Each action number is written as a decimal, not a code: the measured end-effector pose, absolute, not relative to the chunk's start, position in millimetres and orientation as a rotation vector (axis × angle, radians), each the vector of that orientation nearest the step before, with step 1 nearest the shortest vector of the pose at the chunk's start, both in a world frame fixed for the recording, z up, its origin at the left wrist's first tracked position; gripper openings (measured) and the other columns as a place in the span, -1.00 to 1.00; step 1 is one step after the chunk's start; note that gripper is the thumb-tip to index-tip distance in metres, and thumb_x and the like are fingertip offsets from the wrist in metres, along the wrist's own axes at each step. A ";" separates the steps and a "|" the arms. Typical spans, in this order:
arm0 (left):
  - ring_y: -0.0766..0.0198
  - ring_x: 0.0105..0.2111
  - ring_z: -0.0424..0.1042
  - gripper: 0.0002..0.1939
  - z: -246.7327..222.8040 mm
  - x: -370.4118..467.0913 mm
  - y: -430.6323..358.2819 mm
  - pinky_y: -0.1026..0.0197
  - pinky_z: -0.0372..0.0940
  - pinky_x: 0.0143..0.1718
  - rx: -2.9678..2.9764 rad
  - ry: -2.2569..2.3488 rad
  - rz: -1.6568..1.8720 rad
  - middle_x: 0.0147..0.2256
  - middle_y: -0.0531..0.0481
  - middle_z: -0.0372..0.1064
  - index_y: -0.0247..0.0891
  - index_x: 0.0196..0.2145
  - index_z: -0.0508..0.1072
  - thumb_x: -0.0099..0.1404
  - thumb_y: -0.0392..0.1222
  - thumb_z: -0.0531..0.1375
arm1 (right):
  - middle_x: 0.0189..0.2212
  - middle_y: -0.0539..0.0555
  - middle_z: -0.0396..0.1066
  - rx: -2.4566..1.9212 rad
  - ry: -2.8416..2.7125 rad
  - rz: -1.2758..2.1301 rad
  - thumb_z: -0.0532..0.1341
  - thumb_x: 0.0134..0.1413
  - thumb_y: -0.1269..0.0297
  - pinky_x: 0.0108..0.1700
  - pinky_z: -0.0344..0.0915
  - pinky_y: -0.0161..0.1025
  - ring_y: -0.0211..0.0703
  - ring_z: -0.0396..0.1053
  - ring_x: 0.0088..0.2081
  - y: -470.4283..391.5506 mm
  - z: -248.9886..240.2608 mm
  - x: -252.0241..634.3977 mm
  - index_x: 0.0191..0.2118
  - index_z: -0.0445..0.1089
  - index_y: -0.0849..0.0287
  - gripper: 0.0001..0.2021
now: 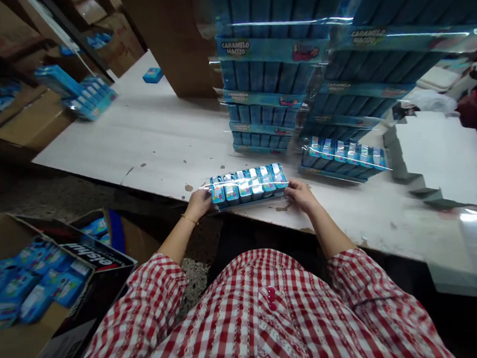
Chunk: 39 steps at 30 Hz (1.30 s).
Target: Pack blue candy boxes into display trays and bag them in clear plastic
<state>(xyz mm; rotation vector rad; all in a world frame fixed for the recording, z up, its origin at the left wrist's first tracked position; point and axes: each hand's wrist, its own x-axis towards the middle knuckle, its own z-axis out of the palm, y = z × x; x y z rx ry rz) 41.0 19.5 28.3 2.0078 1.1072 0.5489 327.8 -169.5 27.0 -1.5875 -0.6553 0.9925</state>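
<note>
A clear-wrapped display box of blue candy packs (248, 186) lies at the table's near edge, directly before my body. My left hand (199, 203) grips its left end, fingers closed on the wrap. At the opposite end my right hand (300, 195) has thumb and fingers pinched on the corner. Several small packs stand in a row inside, their light tops showing through shiny film. Just beyond and to the right sits a similar wrapped box (343, 158) beside the tall stacks.
Tall stacks of wrapped boxes (262, 96) marked "Caramelo Macizo" rise on the white table (143, 134). Another filled tray (93, 97) and a single pack (152, 75) are farther left. An open carton of blue packs (34, 280) stands lower left. White cardboard pieces (443, 155) lie right.
</note>
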 end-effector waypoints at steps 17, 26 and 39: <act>0.06 0.02 0.30 -0.45 33.9 31.1 17.4 0.11 0.21 0.02 2.185 0.876 0.361 0.06 -0.14 0.28 -0.29 -0.02 0.35 -0.05 -0.32 0.17 | -0.27 0.05 0.49 -1.850 -1.377 0.717 0.14 -0.14 0.44 -0.02 0.23 -0.13 -0.09 0.38 -0.17 -166.8 21.5 338.3 -0.35 0.50 0.14 -0.77; 0.03 0.08 0.25 -0.39 18.8 25.3 22.6 0.05 0.16 0.08 2.214 0.910 0.359 0.06 -0.22 0.27 -0.34 0.03 0.29 -0.05 -0.36 0.19 | -0.23 0.10 0.49 -1.914 -1.506 0.666 0.15 -0.11 0.44 -0.03 0.26 -0.11 -0.06 0.39 -0.16 -161.1 22.6 343.1 -0.35 0.52 0.14 -0.78; 0.05 0.08 0.26 -0.39 14.6 20.2 14.9 0.03 0.14 0.10 2.159 0.924 0.477 0.06 -0.24 0.28 -0.34 0.04 0.29 -0.03 -0.41 0.19 | -0.23 0.12 0.49 -2.032 -1.577 0.496 0.15 -0.14 0.41 -0.16 0.30 -0.16 0.01 0.41 -0.18 -157.8 31.4 339.4 -0.43 0.52 0.12 -0.81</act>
